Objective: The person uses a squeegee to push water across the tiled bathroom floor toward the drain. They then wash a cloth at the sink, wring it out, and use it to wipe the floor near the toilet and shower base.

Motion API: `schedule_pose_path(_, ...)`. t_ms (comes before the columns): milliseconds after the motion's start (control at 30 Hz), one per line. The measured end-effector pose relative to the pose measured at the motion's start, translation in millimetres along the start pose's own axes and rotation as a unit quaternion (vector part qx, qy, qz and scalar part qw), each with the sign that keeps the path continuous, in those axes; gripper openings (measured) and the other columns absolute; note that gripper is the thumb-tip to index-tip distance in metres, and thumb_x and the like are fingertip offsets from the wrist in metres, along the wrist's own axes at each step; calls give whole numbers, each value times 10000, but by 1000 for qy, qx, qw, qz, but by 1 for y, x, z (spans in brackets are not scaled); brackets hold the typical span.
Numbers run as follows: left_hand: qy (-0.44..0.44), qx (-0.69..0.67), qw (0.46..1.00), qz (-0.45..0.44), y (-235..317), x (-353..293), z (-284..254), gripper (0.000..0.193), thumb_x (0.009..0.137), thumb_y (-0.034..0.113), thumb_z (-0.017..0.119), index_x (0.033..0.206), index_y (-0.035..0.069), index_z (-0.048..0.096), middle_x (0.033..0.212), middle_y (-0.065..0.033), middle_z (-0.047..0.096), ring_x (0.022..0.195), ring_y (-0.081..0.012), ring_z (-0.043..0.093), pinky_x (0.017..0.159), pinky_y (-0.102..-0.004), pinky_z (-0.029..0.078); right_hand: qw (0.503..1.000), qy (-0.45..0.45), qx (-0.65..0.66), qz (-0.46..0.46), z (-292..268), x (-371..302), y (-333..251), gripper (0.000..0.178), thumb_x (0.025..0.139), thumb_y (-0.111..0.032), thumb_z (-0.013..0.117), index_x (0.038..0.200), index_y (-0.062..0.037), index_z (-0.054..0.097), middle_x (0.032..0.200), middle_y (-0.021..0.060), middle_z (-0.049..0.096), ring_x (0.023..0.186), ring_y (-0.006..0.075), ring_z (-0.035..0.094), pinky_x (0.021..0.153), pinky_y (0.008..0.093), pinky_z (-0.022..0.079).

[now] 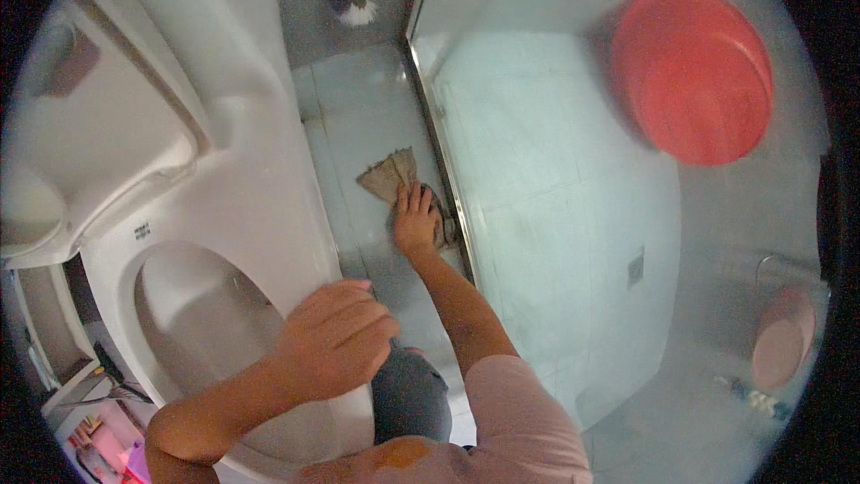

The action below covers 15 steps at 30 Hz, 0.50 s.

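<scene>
My right hand [415, 220] reaches down to the floor and presses on a brown and grey cloth [388, 174]. One part of the cloth fans out beyond my fingertips. A darker, bunched part lies beside the hand, close to the metal frame [445, 161] of the glass partition. My left hand [336, 341] is closed in a loose fist over the right side of the toilet [305, 170]'s rim. Nothing shows sticking out of its curled fingers, and its palm is turned out of sight.
A red plastic basin [694, 76] stands behind the glass, far right. Nearer on that side is a pink basin [779, 350]. A floor drain [635, 267] lies in the shower floor. A white-bristled brush [356, 11] is at the far wall. A shelf [90, 394] sits left.
</scene>
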State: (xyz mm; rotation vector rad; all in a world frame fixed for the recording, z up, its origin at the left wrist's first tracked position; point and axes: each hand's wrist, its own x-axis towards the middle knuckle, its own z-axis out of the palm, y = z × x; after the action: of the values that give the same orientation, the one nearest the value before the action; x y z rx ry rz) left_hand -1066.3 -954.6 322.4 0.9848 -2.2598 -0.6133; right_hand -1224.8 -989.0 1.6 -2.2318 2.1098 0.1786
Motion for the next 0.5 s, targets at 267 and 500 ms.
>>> schedule_pose_path(267,-21,8,999,-22,4,-1,-3,143,540,18,550,665,78,510,713,-51,517,711,-224,521,742,-363,433,994,-56,-16,89,22,-130,38,475,747,-150,404,1186,-2,300,1187,166,335,1052,312,331,807,387,367)
schedule_pose_path(500,31,20,999,-5,6,5,1,174,514,-13,545,654,81,502,682,-43,519,680,-222,523,737,-362,435,961,-266,-57,50,64,-361,112,440,728,-122,448,1139,4,349,1147,159,367,1042,346,338,830,406,348)
